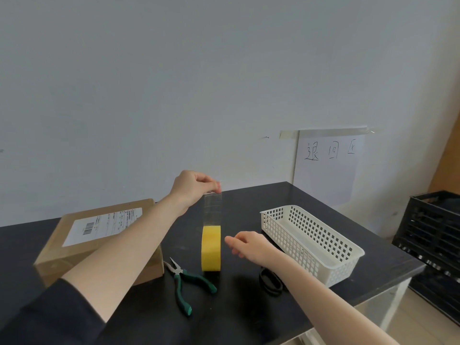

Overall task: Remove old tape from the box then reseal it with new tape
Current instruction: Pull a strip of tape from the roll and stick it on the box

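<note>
**Q:** What is in view, largest first?

**A:** A black table [249,207] against a pale wall. On its left sits a closed brown cardboard box [62,257], shipping label facing up. On the right is a white slotted basket [323,252]. Green-handled pliers [184,280] lie near the front. Between the box and the basket, a yellow tape roll [211,249] stands on its edge. A clear strip [212,210] rises straight up from it.

**Q:** How would the tape likely handle?

**A:** The roll looks light and stiff and may tip or roll, so steady it by its flat sides. The strip is thin, limp and sticky, and it would probably fold onto itself if let go. It is best held taut by its free end. The box looks rigid and easy to shift.

**Q:** And the hands?

**A:** The left hand [191,190] is raised above the roll, its forearm crossing in front of the box. Its thumb and fingertips pinch the strip's top end. The right hand [249,245] hovers just beside the roll with fingers loosely spread, holding nothing. It appears not to touch the roll.
</note>
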